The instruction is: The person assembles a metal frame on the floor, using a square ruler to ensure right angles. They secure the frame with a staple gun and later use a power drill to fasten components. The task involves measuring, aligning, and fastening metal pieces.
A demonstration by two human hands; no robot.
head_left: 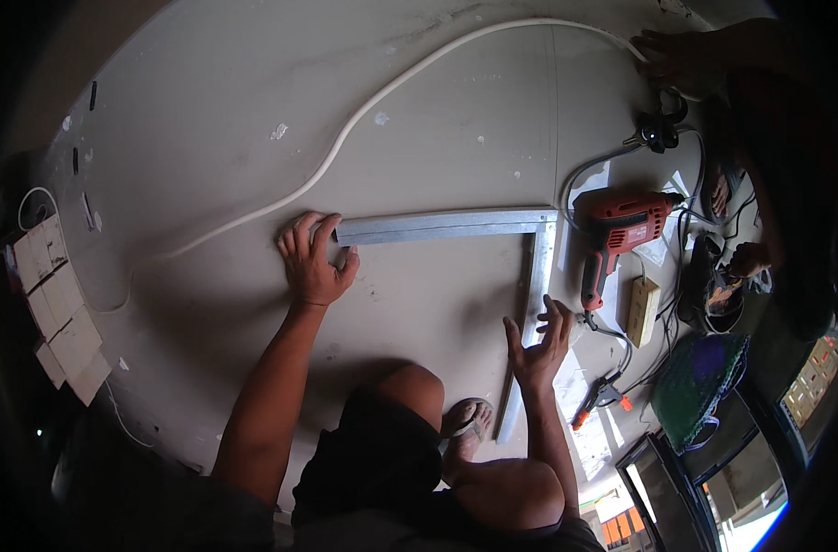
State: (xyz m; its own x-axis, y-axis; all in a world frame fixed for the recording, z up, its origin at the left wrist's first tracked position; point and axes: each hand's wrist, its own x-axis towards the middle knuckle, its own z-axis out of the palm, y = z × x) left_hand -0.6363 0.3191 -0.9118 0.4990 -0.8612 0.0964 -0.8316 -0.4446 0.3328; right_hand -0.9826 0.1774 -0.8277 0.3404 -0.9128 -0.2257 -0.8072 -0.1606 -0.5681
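A silver metal channel (437, 225) lies across the floor in front of me. At its right end it meets a second metal channel (540, 276) at a corner, and that one runs back toward my foot. My left hand (313, 262) rests at the left end of the first channel, its fingers spread and fingertips touching or close to the metal. My right hand (540, 348) is beside the second channel with thumb and fingers apart, partly over it; whether it touches the metal I cannot tell. Right of the corner lies a red corded drill (621, 225).
A white cable (345, 129) curves over the grey floor. At the right are a power strip (642, 313), dark cords, an orange-tipped tool (603, 397) and a green mesh bag (700, 386). Another person's hand (681, 60) is at far right. Pale blocks (60, 304) stand at left.
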